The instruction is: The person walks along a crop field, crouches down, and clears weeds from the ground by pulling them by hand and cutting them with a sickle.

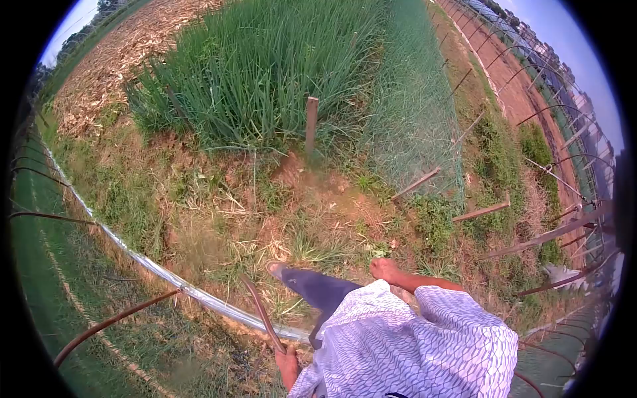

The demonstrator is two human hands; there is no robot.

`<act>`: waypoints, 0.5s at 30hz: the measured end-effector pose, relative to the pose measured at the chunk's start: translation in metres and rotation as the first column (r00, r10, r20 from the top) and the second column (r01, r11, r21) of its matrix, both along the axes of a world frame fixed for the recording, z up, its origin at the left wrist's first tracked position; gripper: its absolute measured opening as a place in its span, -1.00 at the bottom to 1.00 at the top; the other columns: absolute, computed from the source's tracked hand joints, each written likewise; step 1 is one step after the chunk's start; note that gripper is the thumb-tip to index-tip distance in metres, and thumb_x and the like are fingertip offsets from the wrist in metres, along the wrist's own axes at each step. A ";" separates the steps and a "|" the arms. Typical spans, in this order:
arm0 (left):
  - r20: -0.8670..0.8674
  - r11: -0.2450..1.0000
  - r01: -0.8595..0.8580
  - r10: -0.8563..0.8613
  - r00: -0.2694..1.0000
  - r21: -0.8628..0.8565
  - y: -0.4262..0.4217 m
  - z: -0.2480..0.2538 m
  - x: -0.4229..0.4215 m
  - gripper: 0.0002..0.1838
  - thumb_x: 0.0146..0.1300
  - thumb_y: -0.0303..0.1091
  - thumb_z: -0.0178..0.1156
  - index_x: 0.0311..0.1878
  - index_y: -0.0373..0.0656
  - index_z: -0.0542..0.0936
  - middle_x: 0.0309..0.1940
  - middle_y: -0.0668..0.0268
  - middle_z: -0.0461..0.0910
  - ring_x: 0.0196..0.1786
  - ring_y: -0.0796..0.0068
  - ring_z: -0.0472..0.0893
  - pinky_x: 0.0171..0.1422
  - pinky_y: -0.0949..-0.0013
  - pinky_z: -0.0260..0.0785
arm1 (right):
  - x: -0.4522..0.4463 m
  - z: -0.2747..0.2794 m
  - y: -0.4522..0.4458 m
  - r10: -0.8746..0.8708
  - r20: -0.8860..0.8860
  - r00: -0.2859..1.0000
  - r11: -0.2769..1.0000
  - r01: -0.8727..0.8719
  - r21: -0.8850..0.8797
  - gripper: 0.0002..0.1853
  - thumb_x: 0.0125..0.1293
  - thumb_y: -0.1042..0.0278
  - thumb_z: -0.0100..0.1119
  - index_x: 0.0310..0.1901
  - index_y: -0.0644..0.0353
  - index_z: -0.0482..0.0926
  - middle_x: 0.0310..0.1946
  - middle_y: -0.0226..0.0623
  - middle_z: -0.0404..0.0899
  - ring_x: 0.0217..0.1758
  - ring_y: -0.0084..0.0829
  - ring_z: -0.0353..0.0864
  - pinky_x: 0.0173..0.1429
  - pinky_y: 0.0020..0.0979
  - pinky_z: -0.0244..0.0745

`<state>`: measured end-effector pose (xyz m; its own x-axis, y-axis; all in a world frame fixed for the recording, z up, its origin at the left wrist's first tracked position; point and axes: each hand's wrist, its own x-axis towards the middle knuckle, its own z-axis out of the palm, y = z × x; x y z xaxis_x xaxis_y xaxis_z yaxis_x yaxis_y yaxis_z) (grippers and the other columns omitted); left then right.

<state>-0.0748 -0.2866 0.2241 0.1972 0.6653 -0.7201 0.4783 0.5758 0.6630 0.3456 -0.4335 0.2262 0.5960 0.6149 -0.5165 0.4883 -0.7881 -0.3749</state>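
At 7 o'clock is the curved tool (261, 308), its free end toward 11 o'clock; the left hand (288, 367) wraps its fingers around the lower end. At 4 o'clock, the right hand (383, 269) extends toward 9 o'clock, fingers curled like a fist.

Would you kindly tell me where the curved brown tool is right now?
In the head view, the curved brown tool is low and left of centre, in the left hand, left of the dark trouser leg.
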 end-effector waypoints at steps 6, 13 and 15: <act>-0.342 0.862 0.505 -0.465 0.817 0.036 0.099 0.051 0.057 -0.66 0.18 -0.20 0.22 -0.05 -0.17 0.50 -0.30 -0.05 0.60 -0.20 -0.05 0.60 -0.12 0.06 0.40 | -0.058 0.094 0.203 0.453 -0.047 0.890 0.755 -0.355 0.551 -0.72 0.25 0.25 0.09 -0.08 0.24 0.51 -0.25 -0.04 0.58 -0.17 -0.04 0.58 -0.03 -0.07 0.45; -0.199 0.679 0.595 -0.572 0.796 0.430 0.212 0.096 0.104 -0.69 0.09 -0.32 0.21 -0.08 -0.17 0.53 -0.33 0.03 0.58 -0.19 -0.07 0.57 -0.08 0.03 0.37 | -0.109 0.115 0.331 0.896 -0.155 0.415 0.443 -0.820 0.363 -0.55 0.21 0.14 0.18 0.03 0.27 0.45 -0.16 -0.05 0.55 -0.01 -0.06 0.51 0.07 -0.08 0.38; -0.202 0.641 0.613 -0.597 0.776 0.462 0.223 0.102 0.112 -0.68 0.06 -0.35 0.21 -0.08 -0.19 0.53 -0.32 0.04 0.57 -0.19 -0.05 0.57 -0.09 0.04 0.38 | -0.113 0.121 0.347 0.835 -0.354 0.422 0.515 -0.826 0.229 -0.55 0.18 0.09 0.19 -0.02 0.25 0.45 -0.22 -0.01 0.56 -0.08 -0.01 0.54 -0.02 -0.09 0.41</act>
